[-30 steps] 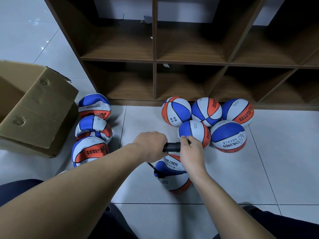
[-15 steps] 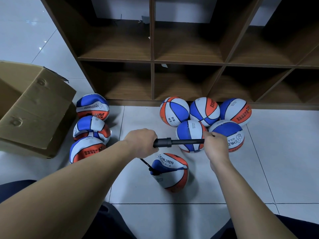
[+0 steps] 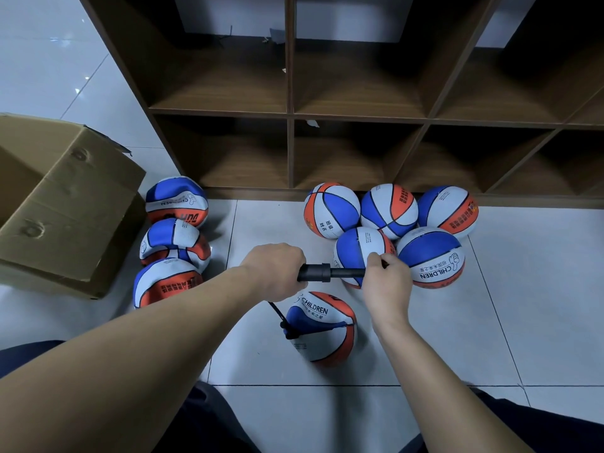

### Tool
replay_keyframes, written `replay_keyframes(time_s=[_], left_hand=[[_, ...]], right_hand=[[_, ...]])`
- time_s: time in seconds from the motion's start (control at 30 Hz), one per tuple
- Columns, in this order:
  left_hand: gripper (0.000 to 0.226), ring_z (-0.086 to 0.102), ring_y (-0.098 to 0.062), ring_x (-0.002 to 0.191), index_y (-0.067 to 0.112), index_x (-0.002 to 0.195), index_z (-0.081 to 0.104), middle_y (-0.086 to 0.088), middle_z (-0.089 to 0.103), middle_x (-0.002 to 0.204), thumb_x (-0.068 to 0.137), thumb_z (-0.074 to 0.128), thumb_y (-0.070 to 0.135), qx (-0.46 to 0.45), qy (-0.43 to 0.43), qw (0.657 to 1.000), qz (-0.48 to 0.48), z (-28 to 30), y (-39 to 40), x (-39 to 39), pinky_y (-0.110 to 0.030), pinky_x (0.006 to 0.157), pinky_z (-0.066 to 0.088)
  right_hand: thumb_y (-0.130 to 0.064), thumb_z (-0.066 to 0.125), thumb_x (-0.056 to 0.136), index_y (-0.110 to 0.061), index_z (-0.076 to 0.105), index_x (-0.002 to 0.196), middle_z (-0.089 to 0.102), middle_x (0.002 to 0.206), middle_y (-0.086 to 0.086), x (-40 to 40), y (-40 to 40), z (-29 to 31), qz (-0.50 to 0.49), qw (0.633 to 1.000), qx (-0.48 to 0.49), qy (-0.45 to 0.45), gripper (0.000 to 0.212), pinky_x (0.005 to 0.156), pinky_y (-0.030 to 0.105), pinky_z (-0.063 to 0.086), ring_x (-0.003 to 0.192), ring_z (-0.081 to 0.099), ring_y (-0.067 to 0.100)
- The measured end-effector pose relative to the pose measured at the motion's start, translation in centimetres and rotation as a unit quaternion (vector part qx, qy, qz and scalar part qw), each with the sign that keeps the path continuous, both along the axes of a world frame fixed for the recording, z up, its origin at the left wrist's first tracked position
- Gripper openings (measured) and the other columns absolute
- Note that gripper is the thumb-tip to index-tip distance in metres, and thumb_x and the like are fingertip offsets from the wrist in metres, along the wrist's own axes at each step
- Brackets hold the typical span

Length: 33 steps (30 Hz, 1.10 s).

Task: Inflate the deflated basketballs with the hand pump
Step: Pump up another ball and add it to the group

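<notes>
A black hand pump (image 3: 322,273) lies level above the floor. My left hand (image 3: 274,271) grips its barrel and my right hand (image 3: 387,277) grips its handle, with a short length of rod showing between them. A thin black hose (image 3: 277,313) runs down from the pump to the valve of a partly flat blue, white and orange basketball (image 3: 322,328) on the tiles below my hands. Three deflated basketballs (image 3: 173,243) lie stacked at the left. Several round, inflated basketballs (image 3: 389,220) sit at the shelf's foot.
A brown wooden cubby shelf (image 3: 289,116) stands behind the balls. An open cardboard box (image 3: 65,207) sits at the left on the white tiled floor (image 3: 523,322). My knees in dark trousers show at the bottom corners.
My right hand first pulled the pump handle out to the right, then pushed it partway back in. The ball under the pump looks a little rounder.
</notes>
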<state>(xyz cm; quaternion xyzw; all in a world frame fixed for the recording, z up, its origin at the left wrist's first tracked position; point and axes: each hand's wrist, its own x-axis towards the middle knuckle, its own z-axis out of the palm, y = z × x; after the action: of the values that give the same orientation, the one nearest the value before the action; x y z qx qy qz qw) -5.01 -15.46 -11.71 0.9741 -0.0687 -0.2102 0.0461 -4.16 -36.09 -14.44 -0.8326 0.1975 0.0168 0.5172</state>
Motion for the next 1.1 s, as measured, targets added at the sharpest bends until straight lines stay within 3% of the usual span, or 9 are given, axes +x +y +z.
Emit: replay_keyframes(time_s=[0.37,1.1], left_hand=[[0.022,0.057,-0.021,0.069,0.026,0.087,0.061,0.005,0.058,0.075,0.097,0.06,0.046,-0.019,-0.003,1.0,-0.019,-0.3,-1.1,-0.1,-0.033,0.061,0.044],[0.023,0.061,-0.023,0.076,0.027,0.084,0.059,0.007,0.058,0.075,0.095,0.062,0.047,-0.047,-0.013,0.998,-0.029,-0.4,-1.2,0.1,-0.032,0.06,0.043]], right_hand=[[-0.019,0.052,0.105,-0.013,0.038,0.068,0.039,0.05,-0.009,-1.5,2.3,0.3,0.076,0.997,0.016,0.017,0.04,0.057,0.035,0.032,0.057,0.036,0.019],[-0.024,0.055,0.104,-0.016,0.041,0.07,0.038,0.059,-0.004,-0.6,1.9,0.5,0.114,0.991,0.042,0.049,0.038,0.061,0.033,0.035,0.061,0.037,0.02]])
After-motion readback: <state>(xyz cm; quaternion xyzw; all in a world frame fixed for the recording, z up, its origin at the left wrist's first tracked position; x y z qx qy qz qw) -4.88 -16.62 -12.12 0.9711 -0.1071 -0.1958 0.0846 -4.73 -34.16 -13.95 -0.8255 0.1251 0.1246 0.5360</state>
